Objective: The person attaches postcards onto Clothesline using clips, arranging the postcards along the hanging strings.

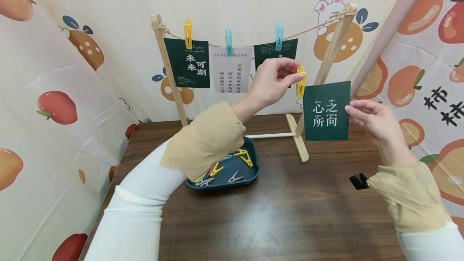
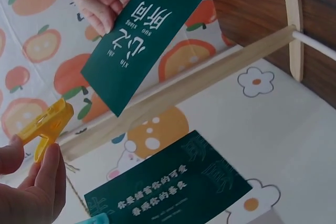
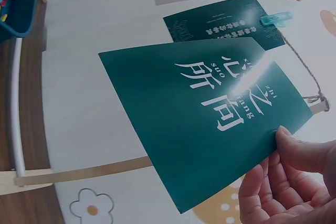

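My left hand [image 1: 272,81] pinches a yellow clothespin [image 1: 301,81] between thumb and fingers, in front of the third hung card. In the left wrist view that clothespin [image 2: 48,126] points toward the upper right. By its right edge, my right hand [image 1: 378,122] holds a dark green card [image 1: 326,111] with white characters, thumb on the front. The card hangs upright in the air beside the right post. On the twine [image 1: 311,30] hang a green card [image 1: 186,63] under a yellow clothespin, a white card [image 1: 232,69] and another green card [image 1: 259,51], both under blue clothespins.
A wooden stand with a left post [image 1: 168,67] and right post [image 1: 335,43] carries the twine. On the brown table [image 1: 282,212] a dark blue tray [image 1: 255,172] holds several clothespins, partly behind my left forearm. A black piece [image 1: 359,181] lies near my right wrist.
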`<act>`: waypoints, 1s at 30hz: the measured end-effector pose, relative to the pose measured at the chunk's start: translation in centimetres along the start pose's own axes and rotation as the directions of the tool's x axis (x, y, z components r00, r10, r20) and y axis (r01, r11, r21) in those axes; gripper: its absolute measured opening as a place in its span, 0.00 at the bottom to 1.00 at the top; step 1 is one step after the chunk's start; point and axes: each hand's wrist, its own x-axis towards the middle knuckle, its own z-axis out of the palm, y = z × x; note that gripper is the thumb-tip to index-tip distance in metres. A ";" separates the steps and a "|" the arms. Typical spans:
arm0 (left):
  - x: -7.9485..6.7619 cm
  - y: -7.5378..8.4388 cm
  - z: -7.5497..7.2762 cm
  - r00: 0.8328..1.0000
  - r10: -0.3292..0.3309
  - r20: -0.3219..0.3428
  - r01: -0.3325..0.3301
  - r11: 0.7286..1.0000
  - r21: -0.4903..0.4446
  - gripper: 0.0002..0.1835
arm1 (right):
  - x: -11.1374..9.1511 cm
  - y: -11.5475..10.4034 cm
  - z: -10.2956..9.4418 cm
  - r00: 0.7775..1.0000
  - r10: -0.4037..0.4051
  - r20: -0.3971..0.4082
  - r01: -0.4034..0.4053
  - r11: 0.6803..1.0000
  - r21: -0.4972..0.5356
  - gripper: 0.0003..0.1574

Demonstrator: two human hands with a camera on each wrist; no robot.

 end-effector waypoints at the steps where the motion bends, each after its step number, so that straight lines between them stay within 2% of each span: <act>1: 0.2 0.2 -0.1 1.000 -0.002 0.005 0.001 1.000 0.006 0.13 | 0.2 -0.3 0.1 1.000 -0.004 -0.008 0.004 1.000 0.004 0.03; 4: 0.9 0.8 -0.2 1.000 -0.001 0.008 0.001 1.000 0.021 0.13 | 0.7 -1.0 0.5 0.999 -0.007 -0.033 0.007 1.000 0.018 0.02; 10: 2.4 2.0 -0.6 1.000 -0.003 -0.017 0.004 1.000 0.025 0.13 | 1.7 -2.5 0.8 0.997 0.021 -0.076 -0.015 0.997 0.079 0.10; 15: 3.5 2.7 -0.9 0.999 0.003 -0.041 -0.002 1.000 0.029 0.14 | 2.4 -3.5 1.2 0.996 0.003 -0.088 0.011 0.987 0.160 0.12; 22: 4.9 3.5 -1.0 0.997 0.011 -0.079 -0.009 0.999 0.031 0.14 | 3.4 -4.6 1.4 0.994 0.023 -0.110 -0.010 0.994 0.113 0.15; 30: 6.3 3.8 -1.0 0.991 0.056 -0.121 -0.050 0.997 0.056 0.16 | 4.9 -5.4 2.1 0.991 0.004 -0.132 0.022 0.982 0.189 0.19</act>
